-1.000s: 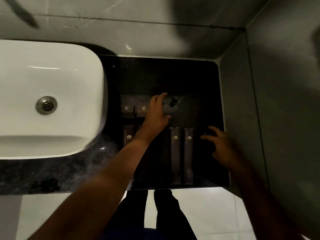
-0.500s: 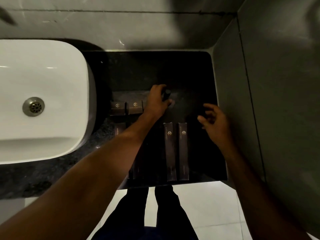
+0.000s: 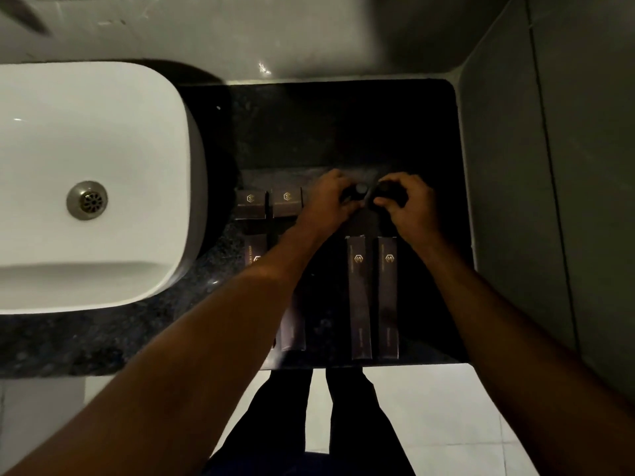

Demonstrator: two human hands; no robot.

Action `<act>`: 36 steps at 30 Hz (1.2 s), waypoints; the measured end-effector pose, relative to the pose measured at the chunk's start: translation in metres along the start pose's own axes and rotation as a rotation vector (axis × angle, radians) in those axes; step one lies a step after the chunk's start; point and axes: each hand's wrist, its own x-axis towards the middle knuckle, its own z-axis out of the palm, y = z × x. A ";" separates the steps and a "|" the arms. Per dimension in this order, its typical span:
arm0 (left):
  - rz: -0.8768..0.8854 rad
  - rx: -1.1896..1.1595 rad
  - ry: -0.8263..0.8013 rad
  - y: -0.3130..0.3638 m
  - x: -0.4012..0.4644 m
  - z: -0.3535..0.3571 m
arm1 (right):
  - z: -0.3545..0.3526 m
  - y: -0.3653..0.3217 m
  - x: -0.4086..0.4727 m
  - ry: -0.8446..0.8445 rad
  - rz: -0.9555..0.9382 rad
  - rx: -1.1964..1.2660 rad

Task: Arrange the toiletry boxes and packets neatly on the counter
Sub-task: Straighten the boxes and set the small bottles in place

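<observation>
On the dark counter [image 3: 343, 132] two small dark boxes [image 3: 251, 204] [image 3: 287, 202] with gold logos stand side by side. Nearer me, two long dark boxes [image 3: 359, 297] [image 3: 388, 297] lie parallel, and further long boxes [image 3: 256, 250] [image 3: 292, 329] are partly hidden under my left forearm. My left hand [image 3: 326, 204] is closed around a small dark bottle [image 3: 359, 191] standing upright. My right hand [image 3: 409, 204] grips a second dark bottle [image 3: 386, 190] right beside it; most of that one is hidden by my fingers.
A white basin [image 3: 92, 187] with a metal drain [image 3: 87, 200] fills the left. Grey tiled walls close the counter at the back and right [image 3: 549, 166]. The counter's front edge runs just below the long boxes, with white floor and my legs beneath.
My right hand has moved left and up from the open counter and closed on a second dark bottle next to the one in my left hand.
</observation>
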 end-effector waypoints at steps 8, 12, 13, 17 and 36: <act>-0.002 0.022 -0.050 0.000 0.002 -0.003 | -0.007 0.010 0.005 -0.081 -0.107 -0.135; -0.045 0.012 -0.076 -0.001 0.004 -0.001 | -0.007 0.013 0.002 -0.080 -0.100 -0.125; -0.068 -0.001 -0.086 0.000 0.005 -0.002 | -0.009 0.014 0.002 -0.091 -0.061 -0.101; -0.221 -0.231 0.044 0.009 -0.017 -0.007 | -0.036 0.021 -0.033 -0.045 0.205 0.218; -0.506 -0.383 0.268 0.045 -0.167 0.020 | -0.021 -0.002 -0.170 -0.099 0.356 0.006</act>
